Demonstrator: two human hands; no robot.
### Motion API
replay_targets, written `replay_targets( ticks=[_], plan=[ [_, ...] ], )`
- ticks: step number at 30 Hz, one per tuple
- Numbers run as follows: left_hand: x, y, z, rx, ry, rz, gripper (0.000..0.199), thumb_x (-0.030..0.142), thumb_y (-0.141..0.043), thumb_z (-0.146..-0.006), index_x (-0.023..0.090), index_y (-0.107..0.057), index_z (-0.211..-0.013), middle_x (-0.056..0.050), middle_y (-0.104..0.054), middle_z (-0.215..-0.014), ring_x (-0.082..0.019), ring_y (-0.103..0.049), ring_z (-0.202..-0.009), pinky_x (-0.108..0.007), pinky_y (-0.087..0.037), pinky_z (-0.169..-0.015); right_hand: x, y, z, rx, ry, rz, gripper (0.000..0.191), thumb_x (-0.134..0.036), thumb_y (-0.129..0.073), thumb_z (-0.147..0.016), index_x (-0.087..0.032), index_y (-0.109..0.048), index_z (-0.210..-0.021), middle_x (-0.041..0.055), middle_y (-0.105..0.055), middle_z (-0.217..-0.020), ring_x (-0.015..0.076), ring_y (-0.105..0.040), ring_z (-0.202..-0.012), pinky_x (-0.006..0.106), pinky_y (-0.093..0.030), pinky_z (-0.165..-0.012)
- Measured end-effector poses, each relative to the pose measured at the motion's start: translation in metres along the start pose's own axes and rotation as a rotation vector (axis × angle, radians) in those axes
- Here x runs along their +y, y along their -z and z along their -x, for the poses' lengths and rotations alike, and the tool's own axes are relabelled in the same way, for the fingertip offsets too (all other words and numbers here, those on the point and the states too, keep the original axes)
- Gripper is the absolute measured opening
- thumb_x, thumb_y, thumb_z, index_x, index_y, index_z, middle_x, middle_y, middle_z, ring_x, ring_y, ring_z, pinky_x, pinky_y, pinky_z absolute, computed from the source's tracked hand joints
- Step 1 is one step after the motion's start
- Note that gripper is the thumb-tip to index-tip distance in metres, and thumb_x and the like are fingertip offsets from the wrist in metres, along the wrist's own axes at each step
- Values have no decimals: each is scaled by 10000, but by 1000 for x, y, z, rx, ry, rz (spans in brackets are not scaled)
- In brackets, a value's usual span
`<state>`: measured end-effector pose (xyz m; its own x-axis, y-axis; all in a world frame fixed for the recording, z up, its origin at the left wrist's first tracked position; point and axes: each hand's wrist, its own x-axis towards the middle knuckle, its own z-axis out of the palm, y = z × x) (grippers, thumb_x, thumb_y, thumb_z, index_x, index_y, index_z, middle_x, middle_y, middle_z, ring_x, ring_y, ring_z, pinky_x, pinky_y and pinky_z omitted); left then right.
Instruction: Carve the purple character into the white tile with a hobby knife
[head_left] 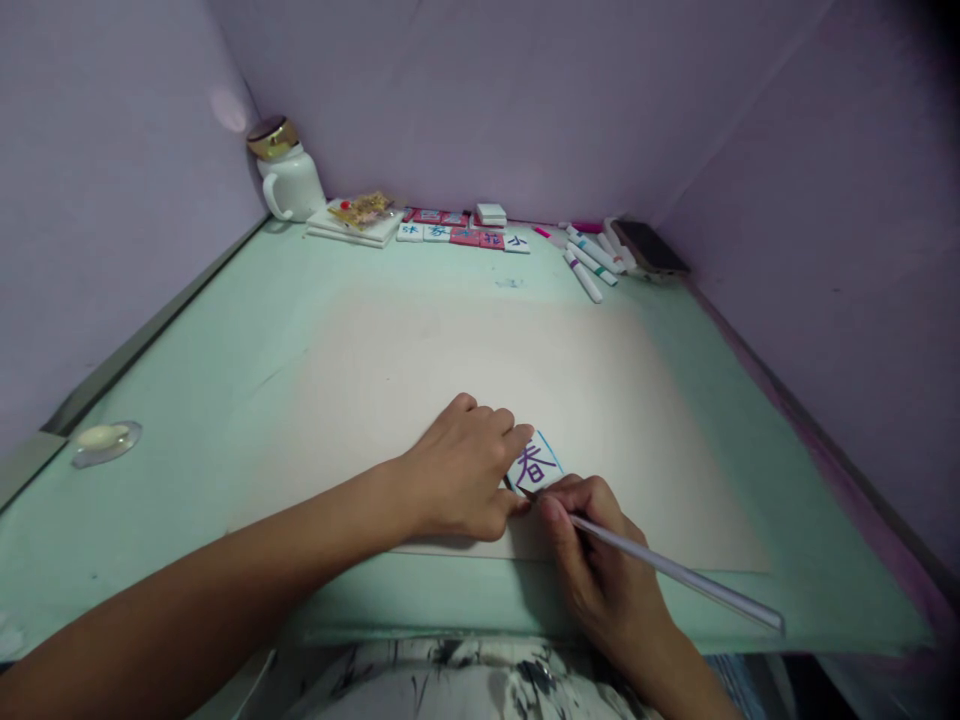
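Observation:
A small white square card (551, 452) lies on a large pale sheet (420, 350), bearing a purple Chinese character and a blue line along part of its edge. My left hand (469, 470) pins it from the left, index finger at its top corner and thumb near its bottom corner. In my right hand (600, 545) is a slim paintbrush (675, 572) with a long greyish handle, gripped close to its dark pointed tip. That tip meets the lower left edge of the card. My left hand hides the card's left part.
At the back stand a white mug (294, 185) with a gold lid, white pads (356, 230) under a gold wrapper, rows of red and white character cards (465, 236), several markers (583, 276) and a phone (651, 248). A small clear dish (106, 442) lies far left.

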<state>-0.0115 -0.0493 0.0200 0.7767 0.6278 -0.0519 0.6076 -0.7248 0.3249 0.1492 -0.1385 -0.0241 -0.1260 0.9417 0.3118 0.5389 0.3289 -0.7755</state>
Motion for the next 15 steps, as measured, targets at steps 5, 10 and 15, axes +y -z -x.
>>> replay_targets(
  ticks=[5, 10, 15],
  plan=[
    [0, 0, 0, 6, -6, -7, 474, 361, -639, -772, 107, -560, -1164, -109, -621, -960, -267, -566, -866, -417, -372, -841, -1, 1, 1, 5, -8, -20, 127, -139, -421, -954, -241, -453, -885, -8, -566, -772, 122, -566, -666, 236, -449, -592],
    [0, -1, 1, 8, -7, -6, 467, 370, -637, -774, 110, -563, -1155, -108, -623, -950, -269, -570, -859, -420, -376, -833, 0, 0, 1, 24, -18, -66, 138, -131, -419, -954, -243, -455, -882, -13, -556, -767, 125, -554, -683, 238, -438, -606],
    [0, -1, 0, -3, -7, -13, 474, 369, -629, -779, 110, -556, -1169, -111, -624, -958, -270, -571, -868, -418, -375, -829, 3, -2, 0, 33, -12, -94, 142, -130, -422, -953, -244, -471, -884, -8, -561, -781, 128, -551, -695, 240, -429, -608]
  ],
)
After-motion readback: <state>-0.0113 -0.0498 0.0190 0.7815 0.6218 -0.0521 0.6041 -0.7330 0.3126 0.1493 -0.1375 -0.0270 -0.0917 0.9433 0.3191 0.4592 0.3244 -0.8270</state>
